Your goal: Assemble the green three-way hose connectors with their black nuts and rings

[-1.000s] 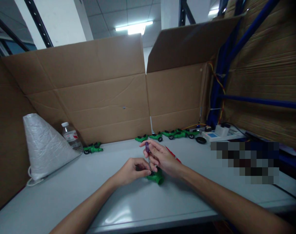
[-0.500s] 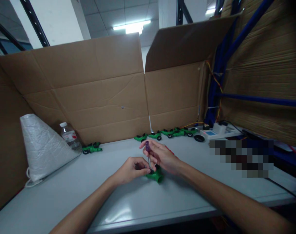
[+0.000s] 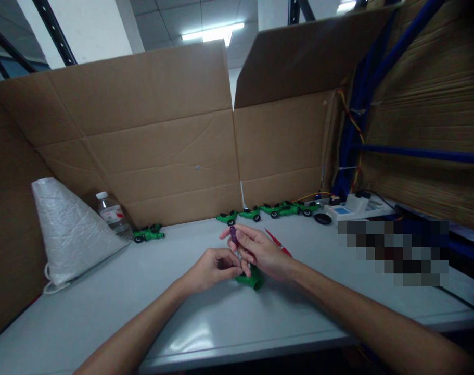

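Note:
My right hand (image 3: 265, 253) is closed around the purple handle of a screwdriver (image 3: 233, 235), its thin shaft slanting down to a green toy part (image 3: 253, 279). This part has a round open end facing me and lies on the table under both hands. My left hand (image 3: 212, 268) is closed at the part's left side, thumb and fingers by the screwdriver's tip. The fingers hide the tip and much of the part's top.
Green toy cars (image 3: 250, 214) line the back of the white table (image 3: 115, 323); another green toy (image 3: 149, 234) stands left, by a bottle (image 3: 114, 214) and a silvery bag (image 3: 71, 234). Right are a red pen-like tool (image 3: 278, 242), a black ring (image 3: 323, 219) and a power strip (image 3: 357, 209). Cardboard walls (image 3: 162, 156) enclose the table.
The screwdriver's handle tilts slightly more to the left, and the right hand's fingers have shifted on it. My view has moved a little; more of the red tool shows.

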